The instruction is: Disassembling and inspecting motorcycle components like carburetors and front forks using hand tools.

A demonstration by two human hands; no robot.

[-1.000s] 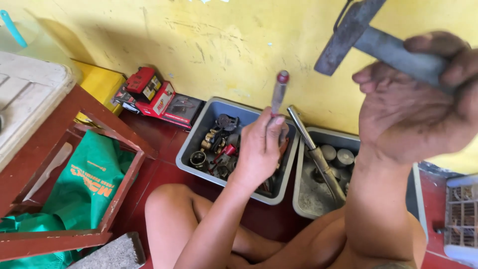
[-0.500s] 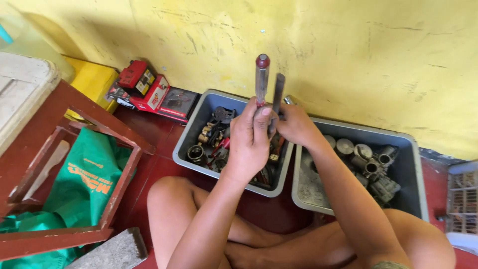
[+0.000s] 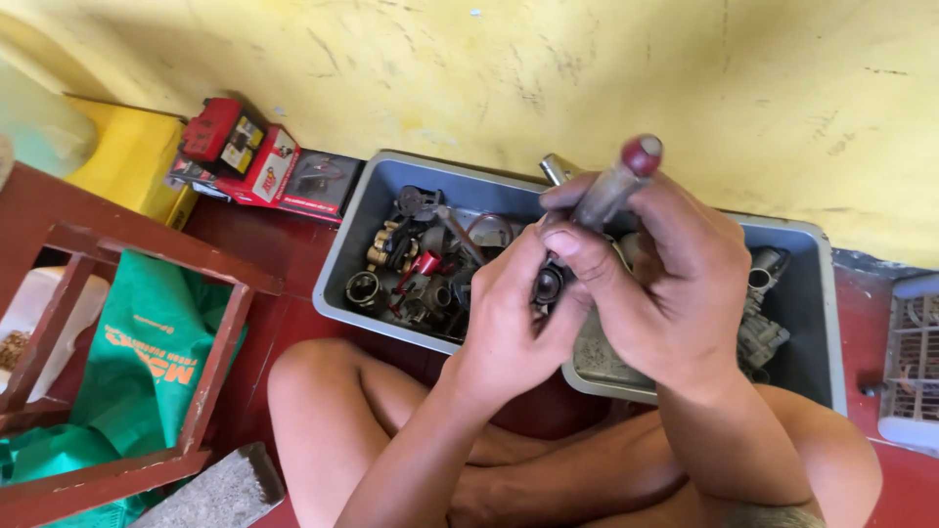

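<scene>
While both hands meet at the frame's centre, the packages sit in the upper left: a yellow box (image 3: 132, 156) against the wall, then a red carton (image 3: 217, 132) and a flat red-and-black pack (image 3: 293, 178) with pale labels, lying just beside the left tray (image 3: 364, 220). A green bag (image 3: 147, 352) with orange lettering hangs inside a red wooden frame (image 3: 210, 367) at the left edge.

Two grey trays stand side by side along the yellow wall (image 3: 509, 78); the left one is full of dark metal parts, the right tray (image 3: 817, 293) is partly covered by the hands. Open red floor (image 3: 284, 269) shows between frame and trays; bare knees fill the lower middle.

The right hand (image 3: 655, 284) is closed round a tool (image 3: 614, 186) with a red-capped handle, which tilts up to the right. The left hand (image 3: 509, 318) curls its fingers about a small dark part (image 3: 546, 284) at the tool's lower end, touching the right hand.
</scene>
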